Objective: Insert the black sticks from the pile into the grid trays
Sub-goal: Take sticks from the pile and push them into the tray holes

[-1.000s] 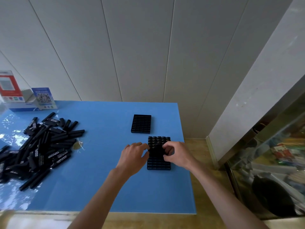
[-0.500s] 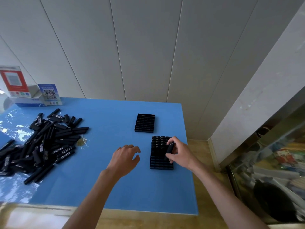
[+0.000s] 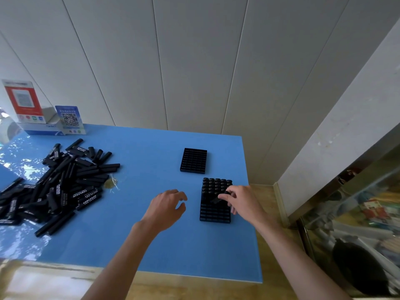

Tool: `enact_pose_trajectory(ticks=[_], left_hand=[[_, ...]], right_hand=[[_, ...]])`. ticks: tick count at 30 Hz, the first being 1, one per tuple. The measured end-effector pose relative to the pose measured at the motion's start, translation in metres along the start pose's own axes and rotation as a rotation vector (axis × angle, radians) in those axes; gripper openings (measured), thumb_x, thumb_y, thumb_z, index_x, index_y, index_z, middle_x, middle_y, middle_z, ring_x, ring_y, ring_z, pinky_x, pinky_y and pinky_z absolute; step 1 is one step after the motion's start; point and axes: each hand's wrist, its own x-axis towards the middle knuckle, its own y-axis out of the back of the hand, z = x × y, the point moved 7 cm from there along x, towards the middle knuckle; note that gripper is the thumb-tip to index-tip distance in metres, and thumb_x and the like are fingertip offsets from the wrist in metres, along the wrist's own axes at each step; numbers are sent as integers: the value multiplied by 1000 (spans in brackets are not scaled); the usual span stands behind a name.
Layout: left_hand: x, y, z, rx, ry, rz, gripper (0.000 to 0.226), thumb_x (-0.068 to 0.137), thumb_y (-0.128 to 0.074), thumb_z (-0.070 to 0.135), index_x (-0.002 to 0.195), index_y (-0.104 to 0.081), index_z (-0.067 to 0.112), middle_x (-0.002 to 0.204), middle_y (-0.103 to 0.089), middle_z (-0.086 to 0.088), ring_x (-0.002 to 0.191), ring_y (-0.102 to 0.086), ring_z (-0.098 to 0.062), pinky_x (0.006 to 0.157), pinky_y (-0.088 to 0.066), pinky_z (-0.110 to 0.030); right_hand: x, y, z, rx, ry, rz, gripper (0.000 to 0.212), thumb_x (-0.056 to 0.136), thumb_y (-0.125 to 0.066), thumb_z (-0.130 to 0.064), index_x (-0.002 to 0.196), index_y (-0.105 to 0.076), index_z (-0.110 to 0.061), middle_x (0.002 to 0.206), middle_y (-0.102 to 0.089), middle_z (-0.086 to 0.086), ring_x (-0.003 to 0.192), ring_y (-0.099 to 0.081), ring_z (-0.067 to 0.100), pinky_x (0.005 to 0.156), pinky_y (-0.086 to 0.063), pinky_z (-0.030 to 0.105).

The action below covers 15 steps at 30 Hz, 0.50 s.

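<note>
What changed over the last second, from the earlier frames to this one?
The left hand let go of the near tray and drew back to the left; it now hovers open over the table. The right hand stayed over the tray, now pinching a stick at the row behind the filled ones. The pile and far tray did not move.

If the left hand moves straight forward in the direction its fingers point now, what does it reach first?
Probably the near grid tray. The left hand hovers with loosely curled fingers pointing toward the tray's left edge, with only bare blue table between them. Its height above the table is unclear, so it might pass over the edge.
</note>
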Motion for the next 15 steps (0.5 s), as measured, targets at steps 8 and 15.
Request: enact_pose_trajectory(ticks=[8, 15], left_hand=[[1, -1, -3, -25, 6, 0, 25, 100, -54, 28, 122, -67, 26, 115, -67, 10, 98, -64, -10, 76, -46, -20], [2, -3, -5, -59, 20, -13, 25, 100, -54, 29, 122, -67, 27, 115, -67, 11, 98, -64, -8, 74, -44, -20]], right_hand=[[4, 2, 1, -202, 111, 59, 19, 86, -78, -24, 102, -76, -12, 75, -60, -6, 68, -61, 14, 75, -54, 32], [1, -8, 7, -297, 129, 59, 19, 89, -75, -21, 103, -75, -9, 86, -74, 3, 78, -66, 16, 75, -51, 26]])
